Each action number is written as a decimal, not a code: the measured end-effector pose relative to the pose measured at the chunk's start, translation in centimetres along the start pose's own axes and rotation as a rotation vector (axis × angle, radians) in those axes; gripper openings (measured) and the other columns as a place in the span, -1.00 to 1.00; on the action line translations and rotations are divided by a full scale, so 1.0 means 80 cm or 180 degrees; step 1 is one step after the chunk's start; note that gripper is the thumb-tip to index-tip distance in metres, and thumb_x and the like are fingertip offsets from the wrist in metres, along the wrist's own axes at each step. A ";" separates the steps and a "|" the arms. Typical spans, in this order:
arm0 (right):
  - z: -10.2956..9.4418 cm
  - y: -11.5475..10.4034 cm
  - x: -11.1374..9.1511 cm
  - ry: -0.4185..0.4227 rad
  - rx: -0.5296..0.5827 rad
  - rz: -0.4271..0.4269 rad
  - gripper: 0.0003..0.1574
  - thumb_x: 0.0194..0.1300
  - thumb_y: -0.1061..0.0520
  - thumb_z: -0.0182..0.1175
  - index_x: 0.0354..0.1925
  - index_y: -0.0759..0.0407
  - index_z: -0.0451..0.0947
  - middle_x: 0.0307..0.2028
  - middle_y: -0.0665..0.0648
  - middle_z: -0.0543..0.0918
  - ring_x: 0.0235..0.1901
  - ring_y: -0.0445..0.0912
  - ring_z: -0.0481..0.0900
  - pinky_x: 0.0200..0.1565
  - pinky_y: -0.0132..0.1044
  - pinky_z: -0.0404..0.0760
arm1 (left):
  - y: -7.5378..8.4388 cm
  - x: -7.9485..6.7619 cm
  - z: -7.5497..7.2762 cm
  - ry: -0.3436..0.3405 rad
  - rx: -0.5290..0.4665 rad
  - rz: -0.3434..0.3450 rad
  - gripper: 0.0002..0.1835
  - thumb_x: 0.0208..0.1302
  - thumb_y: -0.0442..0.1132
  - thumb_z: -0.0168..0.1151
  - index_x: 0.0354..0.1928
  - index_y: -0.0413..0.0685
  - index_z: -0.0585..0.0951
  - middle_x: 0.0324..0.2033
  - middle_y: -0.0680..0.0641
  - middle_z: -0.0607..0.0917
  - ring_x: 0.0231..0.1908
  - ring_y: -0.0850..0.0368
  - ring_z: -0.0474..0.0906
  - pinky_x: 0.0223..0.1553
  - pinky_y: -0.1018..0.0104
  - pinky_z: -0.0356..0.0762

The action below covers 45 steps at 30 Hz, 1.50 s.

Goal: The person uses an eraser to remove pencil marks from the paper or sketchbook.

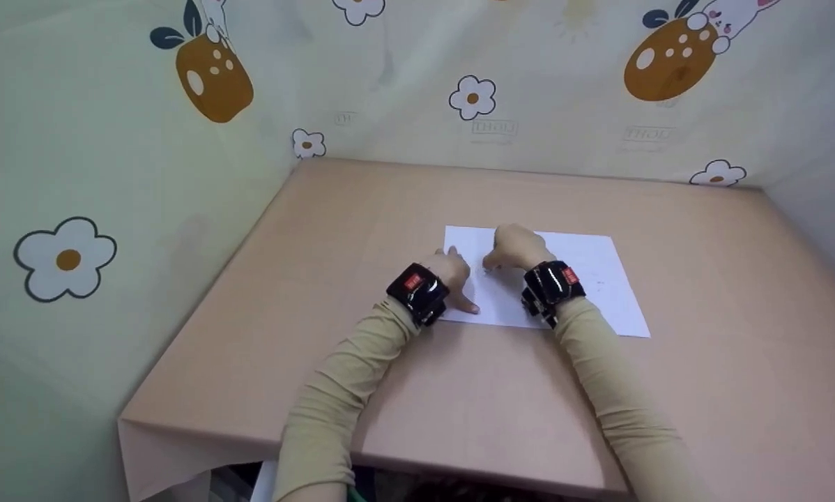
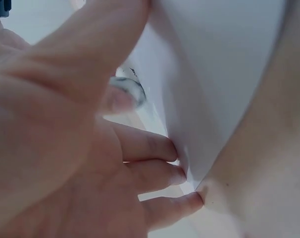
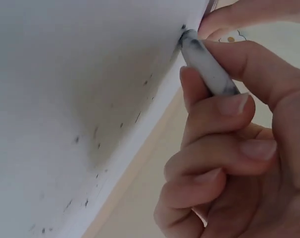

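Note:
A white sheet of paper [image 1: 585, 254] lies flat on the table. My left hand [image 1: 451, 272] rests at the sheet's left side with the fingers spread, the thumb near the front edge. In the left wrist view its fingertips [image 2: 172, 148] press at the paper's edge. My right hand [image 1: 518, 247] is over the left half of the sheet. It pinches a white eraser [image 3: 209, 69] with grey smudges, whose end meets the paper beside the left hand. Dark crumbs [image 3: 76, 140] and small specks lie scattered over the paper in the right wrist view.
The table has a tan cover [image 1: 362, 209] whose front edge hangs down. A pale curtain [image 1: 396, 90] with flowers and rabbits closes off the back and left. Black wrist cameras [image 1: 417, 294] are strapped over both sleeves.

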State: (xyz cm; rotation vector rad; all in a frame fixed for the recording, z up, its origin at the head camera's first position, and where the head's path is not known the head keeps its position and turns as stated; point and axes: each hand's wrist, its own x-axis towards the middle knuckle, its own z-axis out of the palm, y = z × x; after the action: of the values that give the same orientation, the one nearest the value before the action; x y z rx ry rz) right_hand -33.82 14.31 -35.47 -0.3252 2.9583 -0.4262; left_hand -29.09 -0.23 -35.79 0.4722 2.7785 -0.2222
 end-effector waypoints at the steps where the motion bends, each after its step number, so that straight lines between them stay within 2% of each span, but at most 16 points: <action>1: -0.003 0.004 -0.001 0.0037 -0.0081 0.0120 -0.78 -0.10 0.05 0.31 -0.61 0.16 0.54 -0.65 -0.01 0.48 -0.62 -0.13 0.36 -0.61 -0.34 0.36 | 0.001 0.003 0.000 -0.0019 0.0036 0.0001 0.16 -0.05 0.42 0.26 0.43 -0.23 0.15 0.46 -0.27 0.07 0.44 -0.20 0.08 0.32 -0.06 0.35; 4: -0.010 0.017 -0.004 0.0160 -0.0326 0.0371 -0.77 -0.09 0.06 0.29 -0.60 0.17 0.50 -0.54 0.09 0.50 -0.55 -0.07 0.38 -0.55 -0.26 0.42 | 0.001 0.006 0.000 -0.0095 0.0066 0.0023 0.15 -0.01 0.40 0.24 0.43 -0.26 0.13 0.46 -0.29 0.04 0.45 -0.22 0.03 0.37 -0.05 0.28; 6: -0.012 0.021 -0.004 0.0232 -0.0415 0.0385 -0.76 -0.08 0.06 0.29 -0.57 0.20 0.52 -0.50 0.13 0.52 -0.53 -0.05 0.39 -0.53 -0.24 0.44 | 0.001 0.004 -0.002 -0.0114 0.0053 0.0035 0.15 0.00 0.39 0.23 0.43 -0.28 0.10 0.46 -0.31 0.02 0.45 -0.23 0.00 0.39 -0.06 0.23; 9: -0.009 0.018 -0.002 0.0202 -0.0187 0.0013 -0.75 -0.03 0.06 0.29 -0.52 0.27 0.62 -0.53 0.15 0.61 -0.58 -0.10 0.40 -0.55 -0.32 0.43 | 0.001 -0.004 -0.007 -0.0158 0.0009 0.0009 0.12 0.03 0.37 0.23 0.44 -0.26 0.10 0.47 -0.31 -0.03 0.46 -0.23 -0.04 0.41 -0.06 0.19; 12: -0.003 0.008 0.000 -0.0040 0.0198 -0.0435 -0.72 0.02 0.06 0.29 -0.49 0.30 0.68 -0.62 0.10 0.64 -0.66 -0.19 0.41 -0.59 -0.43 0.39 | 0.001 -0.009 -0.008 -0.0100 -0.0018 0.0002 0.10 0.00 0.38 0.24 0.42 -0.21 0.17 0.47 -0.31 0.00 0.45 -0.22 0.03 0.35 -0.09 0.30; 14: 0.000 0.003 0.001 -0.0170 0.0329 -0.0513 -0.72 0.02 0.04 0.30 -0.49 0.27 0.68 -0.68 0.05 0.61 -0.68 -0.23 0.41 -0.60 -0.46 0.39 | 0.001 -0.010 -0.008 -0.0062 -0.0057 -0.0002 0.08 -0.03 0.39 0.25 0.41 -0.17 0.22 0.46 -0.31 0.02 0.44 -0.22 0.06 0.33 -0.09 0.34; 17: -0.001 0.004 -0.001 -0.0103 0.0131 -0.0250 -0.76 -0.05 0.04 0.30 -0.57 0.21 0.63 -0.72 -0.02 0.52 -0.69 -0.20 0.38 -0.64 -0.41 0.36 | 0.002 -0.008 -0.008 -0.0064 -0.0043 0.0034 0.05 0.00 0.38 0.25 0.40 -0.15 0.24 0.46 -0.32 0.03 0.44 -0.24 0.05 0.32 -0.10 0.33; 21: -0.008 0.018 -0.005 0.0148 -0.0257 0.0215 -0.76 -0.10 0.05 0.31 -0.61 0.18 0.53 -0.62 0.05 0.50 -0.61 -0.10 0.38 -0.61 -0.30 0.38 | 0.004 -0.005 -0.008 -0.0126 0.0070 0.0057 0.07 0.04 0.38 0.20 0.42 -0.21 0.17 0.46 -0.33 0.01 0.45 -0.24 0.00 0.35 -0.09 0.29; 23: -0.010 0.025 -0.006 0.0213 -0.0350 0.0307 -0.75 -0.09 0.04 0.31 -0.62 0.17 0.50 -0.57 0.09 0.50 -0.58 -0.08 0.38 -0.59 -0.27 0.39 | 0.004 -0.005 -0.008 -0.0127 0.0107 0.0059 0.08 0.06 0.38 0.19 0.42 -0.23 0.15 0.46 -0.32 0.01 0.45 -0.23 0.01 0.34 -0.09 0.30; 27: -0.008 0.022 -0.005 0.0202 -0.0150 0.0064 -0.77 -0.05 0.05 0.29 -0.64 0.17 0.52 -0.61 0.07 0.53 -0.61 -0.11 0.38 -0.60 -0.33 0.38 | 0.003 -0.008 -0.006 -0.0071 0.0057 0.0020 0.07 0.01 0.39 0.23 0.41 -0.18 0.20 0.47 -0.30 0.03 0.44 -0.22 0.05 0.31 -0.09 0.35; 30: -0.004 0.010 -0.003 -0.0020 0.0220 -0.0345 -0.77 -0.01 0.06 0.29 -0.58 0.22 0.63 -0.65 0.06 0.60 -0.65 -0.16 0.43 -0.60 -0.42 0.38 | 0.001 -0.009 -0.005 -0.0012 -0.0053 -0.0004 0.08 -0.02 0.38 0.26 0.41 -0.18 0.21 0.46 -0.29 0.05 0.44 -0.21 0.07 0.32 -0.07 0.35; 32: -0.002 0.003 -0.004 -0.0184 0.0367 -0.0418 -0.75 -0.02 0.04 0.32 -0.51 0.24 0.67 -0.63 0.05 0.64 -0.64 -0.17 0.47 -0.58 -0.44 0.40 | 0.000 -0.010 -0.005 0.0012 -0.0105 0.0010 0.06 -0.02 0.38 0.27 0.40 -0.15 0.25 0.46 -0.29 0.06 0.43 -0.21 0.09 0.31 -0.07 0.36; 34: -0.003 0.002 -0.005 -0.0194 0.0172 -0.0341 -0.74 -0.05 0.04 0.33 -0.50 0.25 0.65 -0.61 0.06 0.63 -0.61 -0.15 0.46 -0.57 -0.40 0.42 | 0.000 -0.008 -0.007 -0.0013 -0.0113 0.0051 0.04 0.00 0.37 0.27 0.40 -0.15 0.25 0.46 -0.31 0.05 0.43 -0.23 0.07 0.32 -0.09 0.34; 40: -0.011 0.026 -0.009 0.0233 -0.0671 0.0293 -0.77 -0.12 0.08 0.29 -0.56 0.22 0.51 -0.47 0.13 0.50 -0.49 -0.04 0.40 -0.52 -0.13 0.54 | 0.002 0.003 -0.007 -0.0272 0.0106 0.0117 0.09 0.07 0.38 0.18 0.43 -0.24 0.12 0.47 -0.34 -0.03 0.45 -0.26 -0.01 0.38 -0.08 0.25; 42: -0.013 0.031 -0.009 0.0242 -0.0549 0.0316 -0.79 -0.10 0.08 0.27 -0.59 0.20 0.50 -0.51 0.12 0.50 -0.53 -0.06 0.38 -0.56 -0.19 0.49 | 0.002 0.004 -0.007 -0.0317 0.0127 0.0113 0.11 0.08 0.38 0.17 0.44 -0.28 0.08 0.47 -0.35 -0.04 0.46 -0.26 -0.03 0.40 -0.07 0.21; 45: -0.013 0.028 -0.007 0.0110 -0.0126 -0.0052 -0.78 -0.04 0.07 0.26 -0.57 0.23 0.59 -0.61 0.06 0.56 -0.62 -0.13 0.39 -0.62 -0.36 0.37 | 0.001 0.001 -0.006 -0.0264 0.0047 0.0093 0.13 0.06 0.37 0.20 0.44 -0.30 0.06 0.47 -0.34 -0.04 0.46 -0.26 -0.04 0.41 -0.07 0.18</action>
State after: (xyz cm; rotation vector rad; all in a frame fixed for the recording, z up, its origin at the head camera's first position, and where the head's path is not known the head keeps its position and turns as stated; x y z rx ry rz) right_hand -33.87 16.77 -35.10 -0.3501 3.0032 -0.3793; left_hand -29.23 -0.03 -35.39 0.4957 2.6892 -0.2498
